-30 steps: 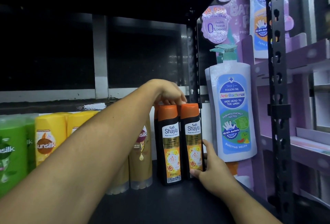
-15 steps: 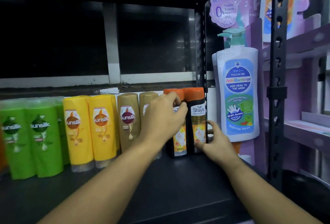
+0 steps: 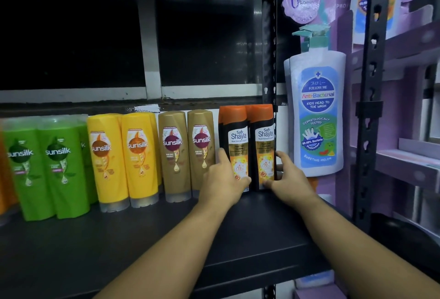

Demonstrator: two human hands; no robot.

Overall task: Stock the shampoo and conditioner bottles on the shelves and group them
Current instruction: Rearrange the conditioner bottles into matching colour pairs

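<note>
black shelf [image 3: 142, 239]; left hand [image 3: 222, 179] and right hand [image 3: 289, 177] partly hide shayla bottles [image 3: 238, 135].

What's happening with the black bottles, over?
Left hand, right hand clasp the Safi Shayla bottles. Upright, touching, on shelf. Nothing in the way.

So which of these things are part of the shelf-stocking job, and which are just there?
Part of the job: black Safi Shayla bottles, held between left hand and right hand; green Sunsilk bottles; yellow Sunsilk bottles; gold Sunsilk bottles; shelf.

Just there: Follow Me wash display; purple stand.
</note>
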